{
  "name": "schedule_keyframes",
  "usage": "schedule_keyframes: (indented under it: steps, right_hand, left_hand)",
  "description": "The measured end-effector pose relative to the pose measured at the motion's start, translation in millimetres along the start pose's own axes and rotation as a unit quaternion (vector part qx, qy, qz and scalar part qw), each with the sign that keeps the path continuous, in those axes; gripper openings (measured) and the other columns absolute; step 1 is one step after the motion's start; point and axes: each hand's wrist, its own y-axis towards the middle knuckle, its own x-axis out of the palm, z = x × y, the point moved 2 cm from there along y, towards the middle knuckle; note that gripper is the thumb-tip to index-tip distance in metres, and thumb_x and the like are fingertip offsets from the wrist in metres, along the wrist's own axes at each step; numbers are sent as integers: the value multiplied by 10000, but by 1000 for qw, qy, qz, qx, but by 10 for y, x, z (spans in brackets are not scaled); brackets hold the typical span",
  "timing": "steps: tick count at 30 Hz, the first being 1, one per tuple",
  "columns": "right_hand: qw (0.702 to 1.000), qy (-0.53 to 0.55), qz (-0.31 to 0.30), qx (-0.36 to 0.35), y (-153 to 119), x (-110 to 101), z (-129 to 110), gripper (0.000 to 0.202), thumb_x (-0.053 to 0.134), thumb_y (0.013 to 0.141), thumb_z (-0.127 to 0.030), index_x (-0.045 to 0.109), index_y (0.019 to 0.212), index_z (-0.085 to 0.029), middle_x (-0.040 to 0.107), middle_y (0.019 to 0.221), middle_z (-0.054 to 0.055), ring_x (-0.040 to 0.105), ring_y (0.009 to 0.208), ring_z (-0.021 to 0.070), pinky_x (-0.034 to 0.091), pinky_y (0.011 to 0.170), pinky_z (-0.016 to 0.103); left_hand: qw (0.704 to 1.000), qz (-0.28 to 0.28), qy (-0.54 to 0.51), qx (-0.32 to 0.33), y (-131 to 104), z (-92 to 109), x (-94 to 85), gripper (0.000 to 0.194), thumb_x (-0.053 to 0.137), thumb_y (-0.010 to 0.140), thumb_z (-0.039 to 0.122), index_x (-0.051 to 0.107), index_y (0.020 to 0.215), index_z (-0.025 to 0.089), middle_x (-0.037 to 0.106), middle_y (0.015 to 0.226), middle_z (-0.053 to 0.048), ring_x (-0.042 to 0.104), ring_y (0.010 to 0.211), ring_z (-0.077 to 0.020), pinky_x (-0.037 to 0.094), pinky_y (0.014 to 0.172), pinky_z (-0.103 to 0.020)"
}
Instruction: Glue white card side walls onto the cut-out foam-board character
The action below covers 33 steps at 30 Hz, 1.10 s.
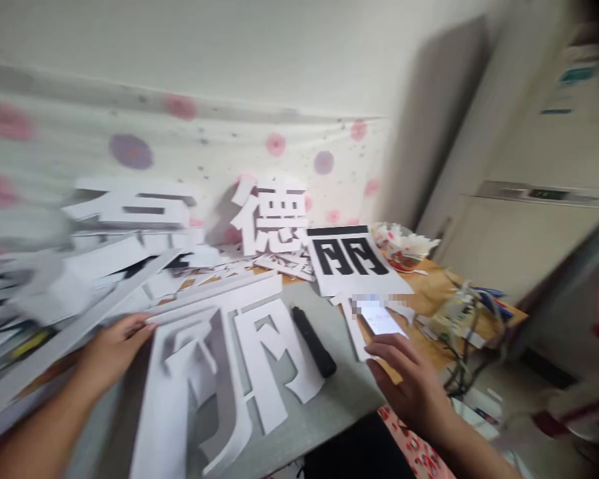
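Note:
A large white cut-out character (259, 346), seemingly of foam board, lies on the grey board; upright white strips wall its left part. My left hand (114, 351) is closed, its thumb and fingertips on the character's upper left edge. To the right, my right hand (412, 379) has its fingers stretched out beside a lit phone (382, 318) and a white strip (354, 329); whether the fingertips touch either is unclear. Between the hands lies a black pen-like tool (314, 342). Behind it rests a paper sheet (362, 283) printed with the same character in black.
Two finished white characters (273, 216) (134, 203) lean by the flowered wall cover (219, 140). White offcuts (74, 279) are heaped at the left. Cables (462, 346) hang by the table's right edge, near a refrigerator (544, 186).

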Motion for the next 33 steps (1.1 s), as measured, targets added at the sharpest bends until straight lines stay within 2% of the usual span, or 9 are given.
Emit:
schedule_keyframes:
  steps: [3,8,12,18,21,23,28,30,33]
  right_hand:
    - [999,-10,-13,-31,-6,42,36,173,568,906,-149,595,1057,-229,628,968,70,637,881,190,547,729,302]
    - [998,1,-23,-54,92,143,-26,137,570,917,-260,642,1033,-250,655,974,68,672,855,190,570,668,266]
    - [996,22,-36,-84,190,256,-216,131,562,926,-276,640,1028,-249,662,953,64,681,834,184,575,681,262]
    - [987,72,-108,-93,274,432,-357,155,552,936,-210,584,1086,-234,625,1001,70,656,880,182,564,721,281]
    - [979,108,-148,-85,386,494,-442,178,544,938,-177,576,1106,-228,601,1028,75,634,904,180,557,730,288]
    - [974,138,-160,-87,499,539,-537,188,539,935,-150,579,1106,-215,591,1030,79,617,913,181,550,739,298]
    - [966,175,-155,-108,711,671,-744,186,536,923,-114,593,1086,-185,593,997,79,587,876,182,528,725,324]
    - [966,172,-154,-113,709,713,-754,182,546,920,-111,596,1081,-180,594,989,78,579,867,182,520,725,332]
    - [969,161,-155,-110,627,747,-691,184,549,917,-94,598,1077,-171,591,990,78,569,875,180,511,742,338]
  left_hand:
    - [999,7,-11,-29,-68,106,-10,466,566,645,593,653,873,197,724,876,-86,678,855,-308,533,828,-426]
    - [997,27,-47,-46,-163,147,-29,446,570,667,571,652,878,187,711,880,-68,661,853,-249,517,809,-342]
    - [995,63,-67,-40,-227,233,-83,369,554,748,512,660,887,188,691,865,-44,635,836,-219,489,780,-309]
    - [991,107,-86,0,-269,339,-141,286,579,791,444,663,894,190,669,850,-30,602,782,-187,459,718,-290]
    - [991,78,-94,46,-315,473,-165,247,607,784,434,673,845,203,659,884,-28,604,829,-187,469,752,-292]
    - [991,46,-95,84,-353,573,-186,223,629,778,427,683,792,211,651,936,-33,606,922,-198,470,853,-310]
    - [980,-78,-24,180,-449,749,-195,189,623,819,393,708,742,242,581,1138,-49,531,1142,-239,368,1064,-434]
    - [974,-125,3,190,-482,786,-177,184,623,825,377,705,725,245,544,1198,-47,486,1207,-254,326,1100,-474]
    - [969,-158,28,187,-520,831,-148,168,623,824,338,687,705,238,514,1236,-39,440,1254,-259,288,1127,-497]
